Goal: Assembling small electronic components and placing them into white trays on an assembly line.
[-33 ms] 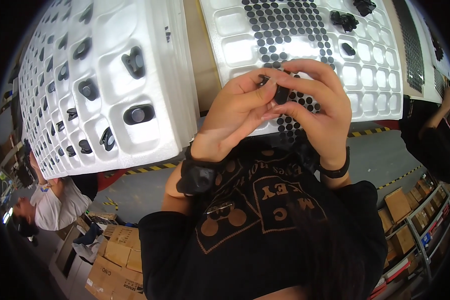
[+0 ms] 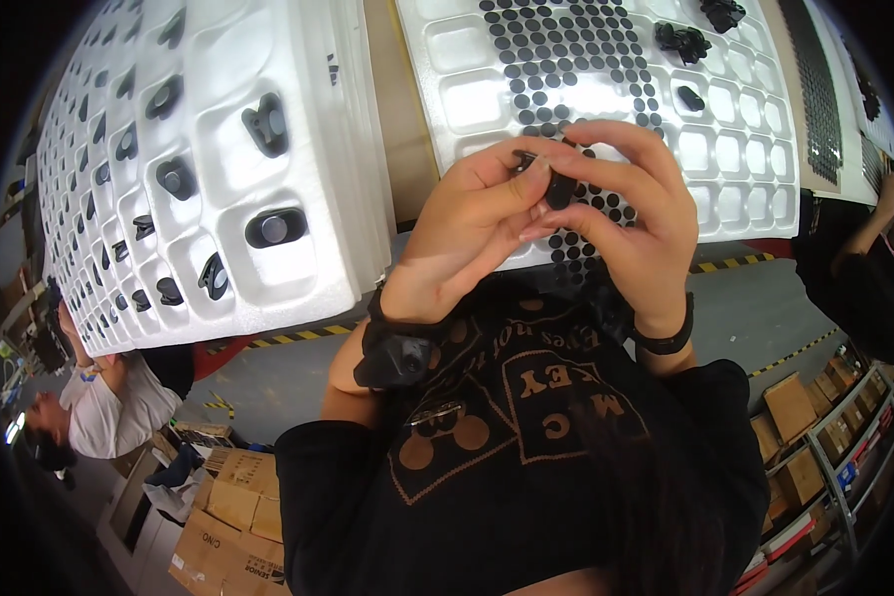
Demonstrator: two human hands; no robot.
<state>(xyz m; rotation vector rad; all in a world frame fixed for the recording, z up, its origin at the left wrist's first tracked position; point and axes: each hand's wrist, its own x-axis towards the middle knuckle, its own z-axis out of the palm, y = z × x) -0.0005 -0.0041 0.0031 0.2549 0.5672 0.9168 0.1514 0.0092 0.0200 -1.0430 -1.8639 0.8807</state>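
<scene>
My left hand (image 2: 472, 214) and my right hand (image 2: 641, 199) meet over the near part of a sheet of round black stickers (image 2: 556, 40). Between their fingertips is a small black plastic part (image 2: 560, 189), elongated and held upright, gripped from both sides. Fingers cover much of it, so its exact kind is hidden. Under the sticker sheet lies a white moulded tray (image 2: 464, 55). To my left, a second white tray (image 2: 313, 283) carries several black oval parts (image 2: 276, 228), some showing a grey round disc on top.
Bundled black pieces (image 2: 682, 42) and a loose black part (image 2: 691, 97) lie in the right tray's pockets. Other people sit nearby, one in a white shirt (image 2: 119, 412) at left. Cardboard boxes (image 2: 230, 526) stand low left; a metal shelf (image 2: 844, 487) is low right.
</scene>
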